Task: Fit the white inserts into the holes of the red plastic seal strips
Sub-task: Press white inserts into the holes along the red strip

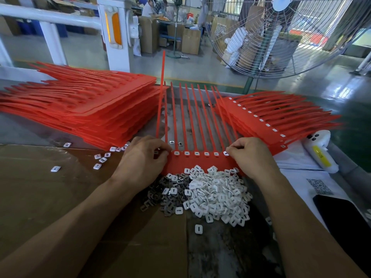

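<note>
- Right hand (251, 155): fingers curled, tips pinching or pressing an insert (226, 153) at the right end of the strip sheet (197, 164); whether this insert is fully seated cannot be told.
- Left hand (144, 157): fingers curled down onto the sheet's left end, apparently pressing or holding it; what lies under the fingertips is hidden.
- Sheet in work: lies flat on the surface just beyond the loose parts, its tails (192, 115) running away toward the far edge; one tail (161, 93) stands up at the left.
- Row between the hands: five white inserts (196, 153) sit in the holes, so, judging from this, the sheet is nearly filled; only the end holes under the hands remain in doubt.
- Supply: a heap of white inserts (218, 197) lies near, touching the sheet's near edge, with a smaller heap of grey pieces (160, 195) at its left; strays (100, 159) lie scattered on the cardboard (50, 197).
- Done: a stack at right (261, 125) shows white inserts along its top sheet.
- Left to do: a much taller stack at left (90, 109) shows open holes, so most of the job apparently remains.
</note>
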The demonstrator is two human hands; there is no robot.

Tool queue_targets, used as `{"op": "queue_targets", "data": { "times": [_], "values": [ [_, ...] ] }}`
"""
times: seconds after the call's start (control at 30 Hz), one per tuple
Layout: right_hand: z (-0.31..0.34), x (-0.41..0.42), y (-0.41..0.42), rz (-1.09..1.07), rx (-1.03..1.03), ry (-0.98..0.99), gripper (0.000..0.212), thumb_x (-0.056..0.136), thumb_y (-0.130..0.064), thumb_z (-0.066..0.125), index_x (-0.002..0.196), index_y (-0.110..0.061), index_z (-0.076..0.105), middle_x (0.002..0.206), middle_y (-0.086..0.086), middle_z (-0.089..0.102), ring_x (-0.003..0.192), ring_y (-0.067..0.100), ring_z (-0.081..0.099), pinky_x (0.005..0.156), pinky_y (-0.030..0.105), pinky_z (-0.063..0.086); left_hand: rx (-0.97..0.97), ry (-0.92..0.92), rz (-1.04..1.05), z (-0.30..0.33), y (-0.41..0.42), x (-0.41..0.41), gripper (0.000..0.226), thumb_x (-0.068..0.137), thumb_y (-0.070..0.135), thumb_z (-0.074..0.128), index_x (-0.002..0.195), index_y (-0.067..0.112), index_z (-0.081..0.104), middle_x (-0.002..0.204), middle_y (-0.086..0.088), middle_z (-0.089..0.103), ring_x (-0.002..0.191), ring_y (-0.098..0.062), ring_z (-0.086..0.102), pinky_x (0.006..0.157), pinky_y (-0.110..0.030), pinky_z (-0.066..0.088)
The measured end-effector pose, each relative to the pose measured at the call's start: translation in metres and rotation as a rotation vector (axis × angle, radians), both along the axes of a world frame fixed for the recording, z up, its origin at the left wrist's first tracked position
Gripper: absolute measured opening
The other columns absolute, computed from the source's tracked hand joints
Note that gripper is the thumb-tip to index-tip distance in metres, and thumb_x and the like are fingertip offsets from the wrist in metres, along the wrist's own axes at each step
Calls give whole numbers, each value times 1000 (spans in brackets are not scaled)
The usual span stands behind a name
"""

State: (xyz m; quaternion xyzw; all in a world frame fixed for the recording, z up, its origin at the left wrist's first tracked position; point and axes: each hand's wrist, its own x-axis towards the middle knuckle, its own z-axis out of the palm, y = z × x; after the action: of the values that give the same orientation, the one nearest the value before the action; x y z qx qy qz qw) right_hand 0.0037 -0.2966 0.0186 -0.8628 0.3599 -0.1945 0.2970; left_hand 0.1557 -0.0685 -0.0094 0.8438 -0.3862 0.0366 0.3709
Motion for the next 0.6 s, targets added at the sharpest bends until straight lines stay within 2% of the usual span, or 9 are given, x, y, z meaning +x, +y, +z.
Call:
{"op": "queue_targets", "data": {
  "times": [0.2, 0.37, 0.5, 0.6],
  "values": [
    [-5, 4, 1, -54, 17, -28, 11, 90, -25, 76, 80, -21, 76, 80, -12, 71, 79, 7, 65, 70, 29, 48, -6, 7, 0, -1, 1, 0, 17, 95, 31, 63, 107, 37, 74, 113, 17, 63, 113, -5, 43, 90, -25, 36],
    [-6, 4, 0, -72, 53, -23, 14, 85, -26, 80, 74, -26, 72, 79, -12, 71, 79, 5, 65, 64, 25, 45, -5, 10, 3, 0, 1, -1, 16, 96, 30, 63, 106, 37, 74, 113, 15, 64, 114, -9, 45, 98, -35, 43],
    [-5, 6, 1, -83, 71, -16, 15, 85, -25, 81, 74, -27, 70, 78, -12, 70, 77, 6, 64, 63, 25, 44, -1, 10, 3, 1, 1, -2, 16, 96, 30, 63, 106, 37, 74, 113, 14, 64, 115, -11, 46, 101, -37, 43],
    [-7, 4, -1, -86, 116, -77, 10, 87, -24, 79, 81, -26, 71, 84, -10, 70, 82, 7, 64, 64, 25, 44, -7, 13, 3, 2, 1, -3, 17, 96, 30, 63, 107, 36, 74, 114, 14, 64, 116, -11, 47, 101, -38, 43]
  ]
}}
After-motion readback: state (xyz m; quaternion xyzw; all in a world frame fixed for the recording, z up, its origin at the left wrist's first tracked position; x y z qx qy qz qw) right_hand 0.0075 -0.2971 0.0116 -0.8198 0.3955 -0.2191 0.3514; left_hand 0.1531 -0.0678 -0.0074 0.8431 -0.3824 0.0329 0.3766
